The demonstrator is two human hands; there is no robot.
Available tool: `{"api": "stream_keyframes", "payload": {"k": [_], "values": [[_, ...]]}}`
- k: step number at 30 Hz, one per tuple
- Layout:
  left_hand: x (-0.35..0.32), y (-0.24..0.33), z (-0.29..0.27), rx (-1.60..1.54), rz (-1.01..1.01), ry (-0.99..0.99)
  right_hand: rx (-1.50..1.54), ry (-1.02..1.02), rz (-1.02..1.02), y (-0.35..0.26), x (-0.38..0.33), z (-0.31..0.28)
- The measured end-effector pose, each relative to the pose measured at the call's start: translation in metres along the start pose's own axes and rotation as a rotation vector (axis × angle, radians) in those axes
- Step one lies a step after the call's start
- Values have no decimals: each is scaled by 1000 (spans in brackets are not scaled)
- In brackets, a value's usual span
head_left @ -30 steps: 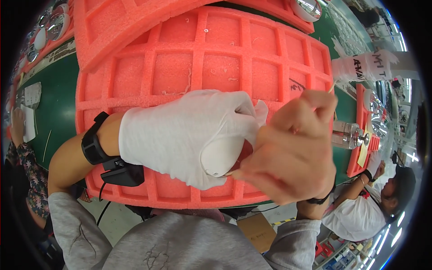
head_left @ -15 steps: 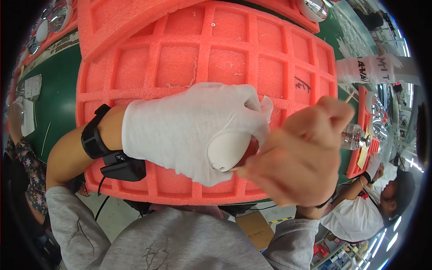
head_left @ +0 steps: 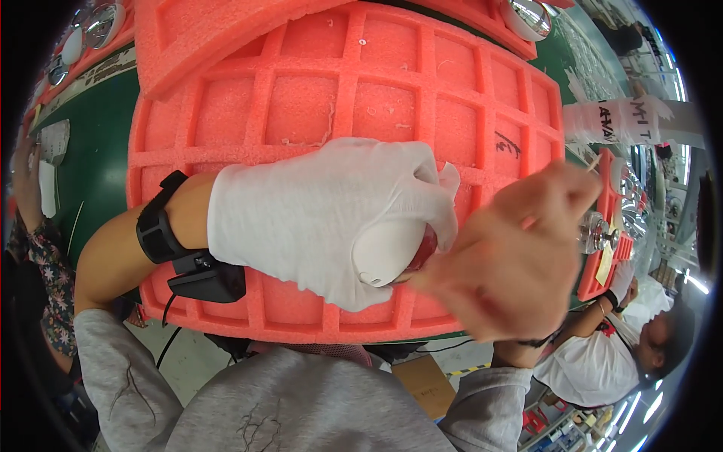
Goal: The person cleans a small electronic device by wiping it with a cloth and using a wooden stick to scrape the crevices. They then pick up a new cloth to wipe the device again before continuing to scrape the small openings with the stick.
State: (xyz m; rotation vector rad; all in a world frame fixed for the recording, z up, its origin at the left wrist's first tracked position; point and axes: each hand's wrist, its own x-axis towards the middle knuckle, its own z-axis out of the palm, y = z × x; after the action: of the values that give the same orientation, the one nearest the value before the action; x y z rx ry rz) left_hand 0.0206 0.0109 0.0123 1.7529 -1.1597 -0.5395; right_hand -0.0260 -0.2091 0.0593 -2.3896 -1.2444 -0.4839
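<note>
My left hand [head_left: 324, 203], in a white glove, is closed around a white rounded shell [head_left: 388, 252] and holds it above the pink foam tray [head_left: 301, 316]. A glossy inner side of the shell shows dark red, perhaps a reflection. Bare and smeared by motion, my right hand [head_left: 520, 256] is just to the right of it, with its fingers closed. A thin pale stick [head_left: 593, 163] pokes out at the upper side of that hand. Close to the shell's lower rim is a narrow tip, too blurred to tell whether it touches.
Another pink foam piece [head_left: 196, 45] overlaps the tray's far left. Beyond are shiny domed parts [head_left: 527, 19]. A wrapped post [head_left: 617, 120] and clear glass-like part [head_left: 595, 232] stand right. A co-worker in white [head_left: 595, 361] is at right; another person's floral sleeve [head_left: 56, 279] at left.
My right hand has shifted slightly right, and more of the shell's red inner side shows. My left hand has hardly moved. The other person's hand at left has moved.
</note>
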Motion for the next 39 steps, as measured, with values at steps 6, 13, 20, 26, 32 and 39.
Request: {"api": "stream_keyframes", "payload": {"k": [6, 13, 20, 26, 32, 39], "values": [[0, -1, 2, 89, 40, -28, -22, -8, 31, -2, -1, -1], [0, -6, 5, 78, 72, 19, 19, -59, 24, -3, 0, -1], [1, 1, 1, 37, -9, -8, -17, -120, -12, -8, 2, -2], [0, -3, -1, 89, 24, 42, -82, -17, 50, -3, 2, -3], [-3, -1, 0, 43, 26, 9, -142, 5, 172, 7, 2, -14], [-3, 7, -5, -98, -35, -12, 350, 157, 233, 25, -7, -15]]}}
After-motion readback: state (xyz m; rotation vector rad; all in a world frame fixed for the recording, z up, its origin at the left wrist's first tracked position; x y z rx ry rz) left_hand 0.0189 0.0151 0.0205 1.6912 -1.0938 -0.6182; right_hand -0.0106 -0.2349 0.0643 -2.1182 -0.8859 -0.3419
